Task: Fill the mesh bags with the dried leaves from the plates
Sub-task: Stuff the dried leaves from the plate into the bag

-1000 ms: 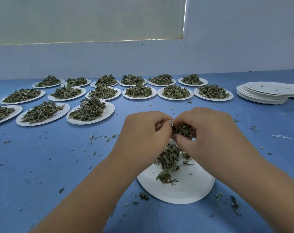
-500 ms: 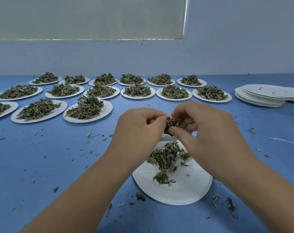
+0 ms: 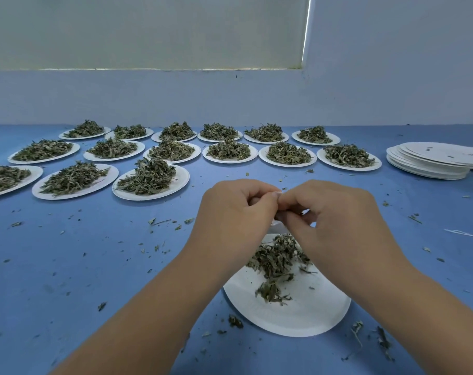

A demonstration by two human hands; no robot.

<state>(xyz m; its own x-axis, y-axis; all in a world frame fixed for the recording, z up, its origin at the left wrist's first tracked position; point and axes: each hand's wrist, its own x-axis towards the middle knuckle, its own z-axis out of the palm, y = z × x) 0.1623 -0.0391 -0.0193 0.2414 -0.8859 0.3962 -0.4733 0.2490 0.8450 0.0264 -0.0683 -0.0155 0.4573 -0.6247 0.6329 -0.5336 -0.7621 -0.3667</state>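
Both hands, left [image 3: 231,212] and right [image 3: 330,212], meet above a half-emptied plate [image 3: 297,312], fingertips pinched together, apparently around a mostly hidden bag, so spilled leaves [image 3: 276,259] land back on it.

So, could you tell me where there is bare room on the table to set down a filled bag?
The widest free patch is the blue table left of the near plate, below the full plates, with only crumbs. A smaller one lies between the right hand and the empty stack. The back rows are crowded.
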